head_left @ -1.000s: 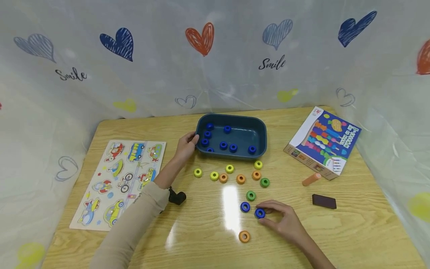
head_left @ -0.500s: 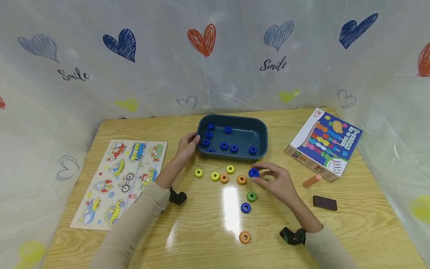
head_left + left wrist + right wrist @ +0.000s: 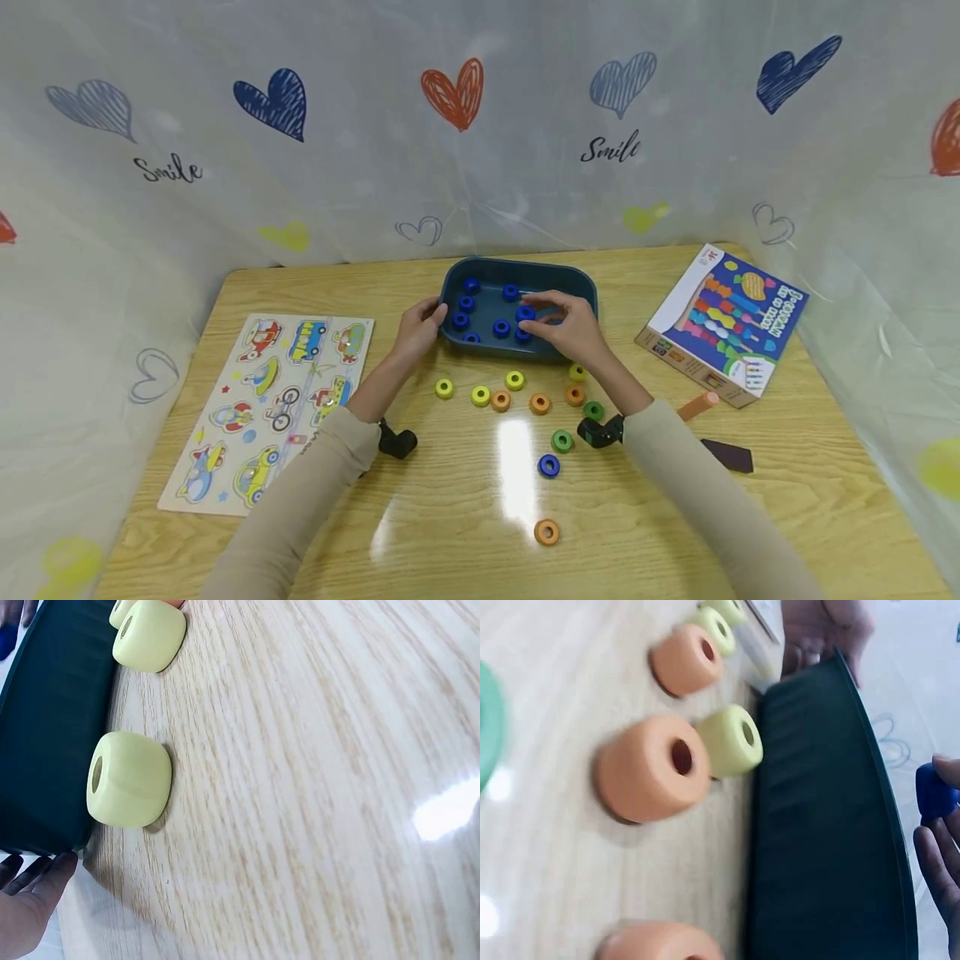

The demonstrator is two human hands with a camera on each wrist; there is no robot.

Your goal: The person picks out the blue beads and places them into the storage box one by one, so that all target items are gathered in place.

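Observation:
A dark teal plastic bin stands at the back middle of the table, with several blue beads in its left and middle parts. My left hand holds the bin's left end, its fingertips at the outer wall in the left wrist view. Over the bin, my right hand pinches a blue bead between thumb and fingers, above the rim in the right wrist view. It hides part of the bin's right side. Yellow beads, orange beads and green beads lie in front.
Another blue bead and a lone orange bead lie nearer the front. A picture puzzle board is at left. At right are a toy box, an orange cylinder and a dark block. A curtain hangs behind.
My right hand has carried the pinched blue bead from the front of the table, up past the other beads and left over the bin. My left hand stays at the bin's end.

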